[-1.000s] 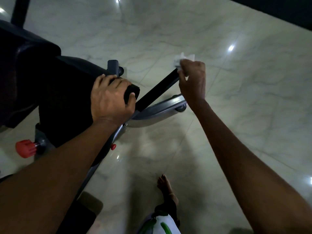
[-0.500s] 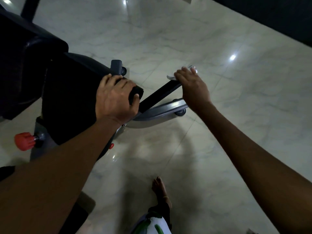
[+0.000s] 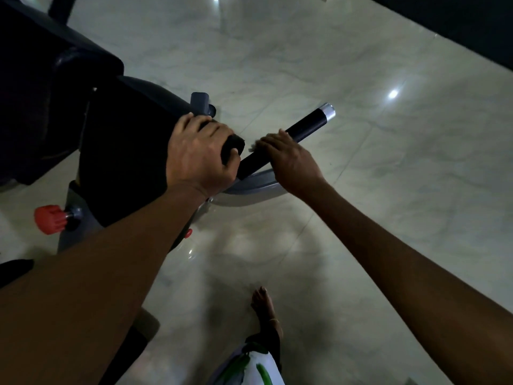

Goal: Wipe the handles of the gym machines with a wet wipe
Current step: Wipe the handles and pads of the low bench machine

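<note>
Head view, looking down over a gym machine standing on a pale marble floor. The left hand is wrapped tight round the black foam end of one handle, fingers curled over the top and thumb underneath, gripping it. Just beside it, the right hand lies over a second handle, a long black bar with a silver cap that slants up and away to the right. The right hand's fingers curl over the bar near its lower end, close to the left hand, and a small bit of the white wet wipe shows at the fingertips, pressed between hand and bar. Most of the wipe is hidden under the hand. The upper stretch of the bar and its cap are bare.

Below the handles a curved grey metal frame piece runs under the right wrist. A red knob sticks out at the lower left of the machine, and a smaller red knob shows beside the left forearm. The machine's black padded parts fill the upper left. At the bottom the person's bare foot rests on the floor, above white cloth with green markings.
</note>
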`<state>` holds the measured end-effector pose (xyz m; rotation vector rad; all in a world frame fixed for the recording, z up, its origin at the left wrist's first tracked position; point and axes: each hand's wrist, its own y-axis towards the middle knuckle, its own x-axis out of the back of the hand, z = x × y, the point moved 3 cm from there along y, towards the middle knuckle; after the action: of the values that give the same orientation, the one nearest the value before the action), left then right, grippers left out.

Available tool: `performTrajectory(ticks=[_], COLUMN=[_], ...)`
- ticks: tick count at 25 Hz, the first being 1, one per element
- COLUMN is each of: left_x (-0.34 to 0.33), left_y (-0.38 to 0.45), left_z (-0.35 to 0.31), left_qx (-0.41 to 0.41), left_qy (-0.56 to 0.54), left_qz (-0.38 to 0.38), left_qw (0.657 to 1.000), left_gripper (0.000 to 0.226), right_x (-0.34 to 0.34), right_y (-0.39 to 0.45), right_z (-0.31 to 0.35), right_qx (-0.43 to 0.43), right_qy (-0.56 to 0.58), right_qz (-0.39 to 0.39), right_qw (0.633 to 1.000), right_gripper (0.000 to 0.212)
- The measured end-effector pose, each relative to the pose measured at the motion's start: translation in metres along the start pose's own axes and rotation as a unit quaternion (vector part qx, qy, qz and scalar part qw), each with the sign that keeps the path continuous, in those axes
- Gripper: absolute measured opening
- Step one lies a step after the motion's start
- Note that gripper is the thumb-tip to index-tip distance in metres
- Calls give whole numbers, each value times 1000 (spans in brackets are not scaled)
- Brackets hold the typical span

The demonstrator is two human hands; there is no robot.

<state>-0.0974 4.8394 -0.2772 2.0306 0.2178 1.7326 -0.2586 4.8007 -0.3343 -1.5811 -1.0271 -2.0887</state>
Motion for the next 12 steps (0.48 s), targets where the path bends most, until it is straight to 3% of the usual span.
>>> performTrajectory(ticks=[1,4,8,12], left_x=[0,-1,-1,0], left_y=[0,0,-2,-1], left_z=[0,0,0,0], left_qx=[-1,-5,-4,0], left_qy=[0,0,6,3], left_qz=[-1,-2,1,2], left_qw=[1000,1000,1000,1000], left_gripper=[36,35,39,39], right_x=[4,6,-19,-8], right_y=[3,6,-7,-3], right_z=[-7,0,49,25], right_qx=[-6,-40,-8,123], right_qy=[0,-36,-28,-16], right_qz=[16,-67,-64,-26], right_qw=[1000,996,998,992], right_gripper=[41,41,45,44])
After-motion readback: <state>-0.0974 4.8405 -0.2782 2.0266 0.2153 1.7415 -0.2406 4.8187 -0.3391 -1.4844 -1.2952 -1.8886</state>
